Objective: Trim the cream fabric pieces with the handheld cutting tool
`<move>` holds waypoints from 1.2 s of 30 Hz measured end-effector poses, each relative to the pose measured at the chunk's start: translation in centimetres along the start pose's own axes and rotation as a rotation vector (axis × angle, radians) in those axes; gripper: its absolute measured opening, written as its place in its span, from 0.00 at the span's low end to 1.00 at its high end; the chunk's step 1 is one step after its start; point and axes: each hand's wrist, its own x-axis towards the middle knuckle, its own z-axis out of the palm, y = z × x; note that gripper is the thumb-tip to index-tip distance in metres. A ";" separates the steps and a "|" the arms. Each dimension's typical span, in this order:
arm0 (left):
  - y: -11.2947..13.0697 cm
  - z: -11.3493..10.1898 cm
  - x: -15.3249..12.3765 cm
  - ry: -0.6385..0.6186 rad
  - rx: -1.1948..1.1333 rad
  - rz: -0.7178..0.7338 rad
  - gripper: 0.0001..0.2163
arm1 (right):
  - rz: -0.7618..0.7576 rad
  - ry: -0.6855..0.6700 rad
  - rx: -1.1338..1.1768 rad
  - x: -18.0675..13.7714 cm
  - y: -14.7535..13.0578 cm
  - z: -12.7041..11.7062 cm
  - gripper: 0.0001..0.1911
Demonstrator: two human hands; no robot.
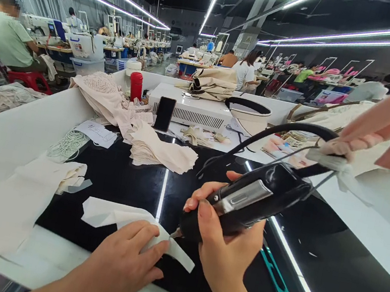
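Observation:
My right hand [223, 241] is wrapped round a black corded hand tool [249, 201], its tip pointing down at a narrow white fabric strip [108, 212] on the black tabletop [128, 179]. My left hand [125, 259] lies flat on the strip's right part, fingers stretched out and pressing it down just left of the tool tip. The tool's black cable [276, 132] arcs up and away to the right.
A teal thread snip [275, 276] lies right of my right hand. Piles of cream fabric pieces [156, 149], a black phone [165, 114], a red bottle [136, 86] and a white machine [194, 108] stand behind. Other people work at tables further back.

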 end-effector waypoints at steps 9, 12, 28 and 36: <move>0.0 0.8 -0.5 0.000 0.038 -0.043 0.19 | -0.026 0.037 -0.001 -0.7 -0.1 0.0 0.22; -0.1 0.9 -0.5 0.018 0.035 -0.042 0.21 | -0.016 0.031 0.003 -0.8 -0.1 -0.2 0.23; 0.0 0.7 -0.2 0.014 -0.001 -0.032 0.23 | -0.036 0.032 0.056 -0.2 0.3 1.0 0.22; 0.0 0.3 0.1 0.030 -0.032 -0.053 0.26 | -0.039 0.034 0.021 0.0 0.6 1.1 0.18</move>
